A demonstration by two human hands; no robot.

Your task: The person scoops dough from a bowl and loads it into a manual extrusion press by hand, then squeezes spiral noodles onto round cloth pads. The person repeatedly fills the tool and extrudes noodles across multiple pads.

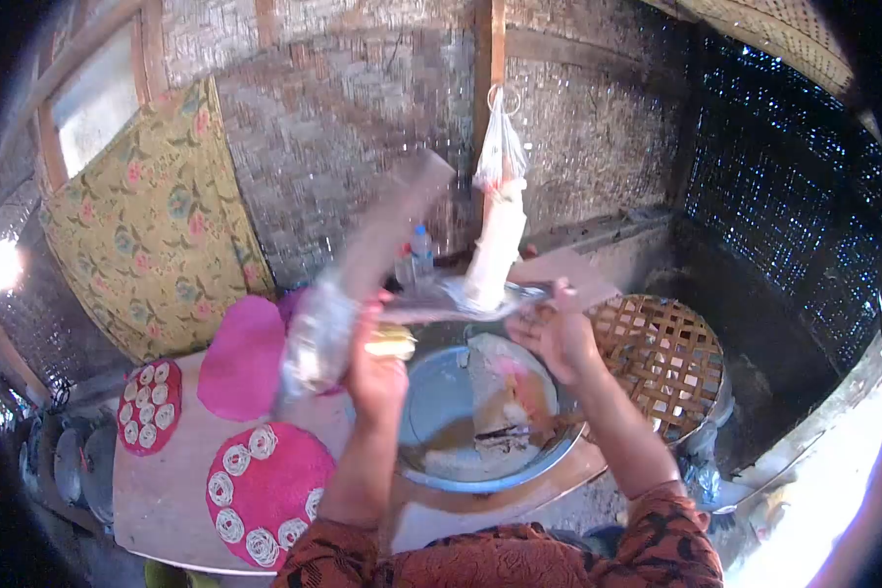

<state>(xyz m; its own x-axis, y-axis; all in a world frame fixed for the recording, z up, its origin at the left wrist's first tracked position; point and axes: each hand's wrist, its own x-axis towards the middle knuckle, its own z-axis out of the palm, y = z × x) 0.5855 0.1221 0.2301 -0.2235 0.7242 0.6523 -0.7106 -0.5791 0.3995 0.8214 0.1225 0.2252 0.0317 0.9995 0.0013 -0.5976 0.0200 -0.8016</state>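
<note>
My left hand [374, 377] is closed round a motion-blurred long wooden piece [407, 206] with a shiny silver part [321, 328] at its lower end. It looks like one half of a hand press. A small yellow thing [392, 343] shows at the same hand; I cannot make out what it is. My right hand [562, 338] grips the right end of a second flat piece [421, 312], wooden with silvery patches. Below and between the hands, a round metal basin [431, 475] holds white dough [500, 377] and a dark-edged tool, partly blurred.
Pink round mats [255, 490] and a smaller red one [150, 407] carry coiled white noodles on the table [167, 490]. A plain pink mat [240, 363] lies behind. Right stands a woven bamboo basket [657, 353]. A plastic bag [500, 167] hangs from the post, near a bottle [421, 253].
</note>
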